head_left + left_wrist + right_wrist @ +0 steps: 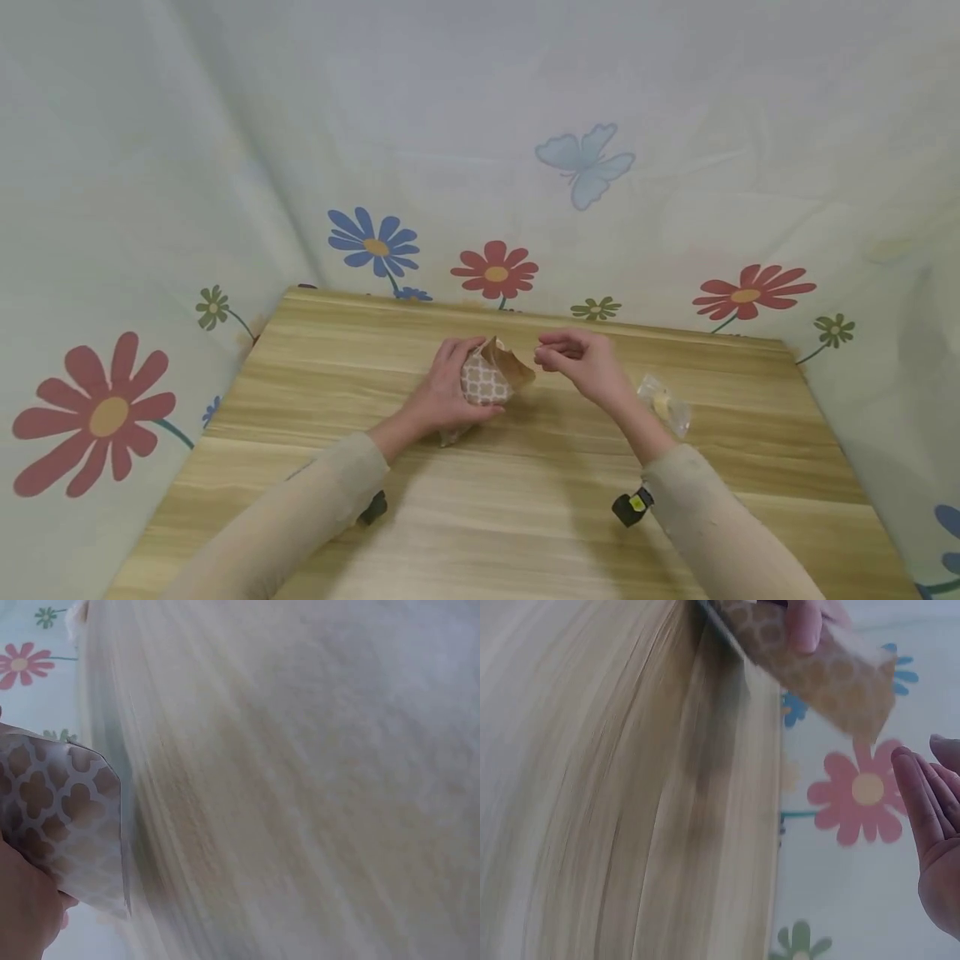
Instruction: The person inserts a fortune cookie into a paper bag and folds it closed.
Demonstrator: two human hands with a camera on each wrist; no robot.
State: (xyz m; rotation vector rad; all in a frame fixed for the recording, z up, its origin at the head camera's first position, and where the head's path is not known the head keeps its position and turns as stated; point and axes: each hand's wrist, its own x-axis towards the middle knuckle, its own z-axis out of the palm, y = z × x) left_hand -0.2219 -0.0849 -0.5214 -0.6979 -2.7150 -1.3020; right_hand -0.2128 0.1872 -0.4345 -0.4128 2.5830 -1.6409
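1. Fingers of the left hand [442,392] wrap round a patterned paper bag [491,379], standing mid-table [525,517].
2. Just right, the right hand [581,358] hovers, fingers loosely bent, holding nothing.
3. Further right lies a clear wrapper [663,404].

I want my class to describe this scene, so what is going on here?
A person sits at a light wooden table. Their left hand holds a small brown paper bag with a white lattice pattern, its mouth open toward the right hand, which hovers beside it with fingers loosely curled. A small clear plastic packet lies to the right.
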